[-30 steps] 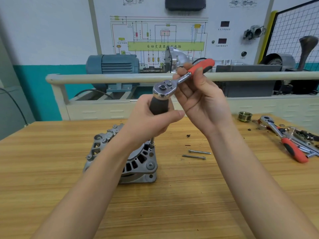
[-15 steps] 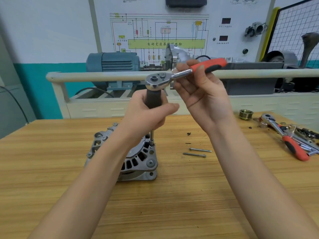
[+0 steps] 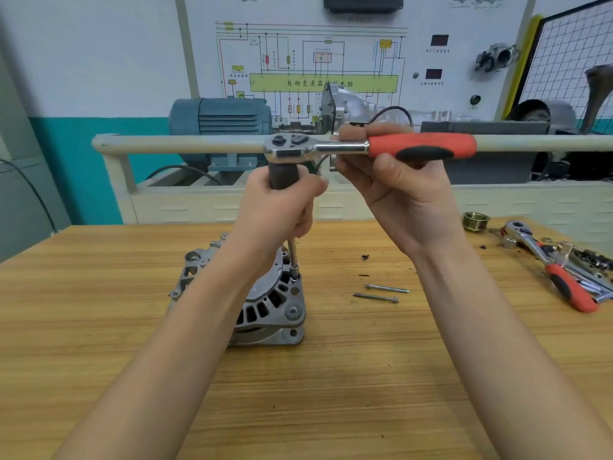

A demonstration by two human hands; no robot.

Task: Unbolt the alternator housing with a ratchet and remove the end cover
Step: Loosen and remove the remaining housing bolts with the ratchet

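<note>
Alternator (image 3: pixel 265 303) sat on the bench (image 3: pixel 331 393) directly below the left hand (image 3: pixel 282 210), its grey cast housing uppermost, with dark vent slots ringing the face and lugs projecting at the far-left side. One bolt head (image 3: pixel 293 311) showed on the near-right ear of the housing. The seam between cover and body appeared closed; the person's left forearm hid much of the face.

Left hand was wrapped around a dark grip (image 3: pixel 283 175), thumb laid across its front. From under that hand a chrome extension (image 3: pixel 293 257) dropped to a socket (image 3: pixel 295 272) seated on the housing's right edge.

Ratchet (image 3: pixel 371 147) sat atop the grip, its chrome head above the left hand and its red-and-black handle running level to the right. Right hand (image 3: pixel 398 187) held the handle near the chrome neck, fingers curled over the top and thumb beneath, palm toward the camera.

Two long bolts (image 3: pixel 381 292) lay loose on the bench below the right hand, just right of the alternator. Farther right of that hand lay a grooved pulley (image 3: pixel 476 221) and a second ratchet (image 3: pixel 550 265) among other tools.
</note>
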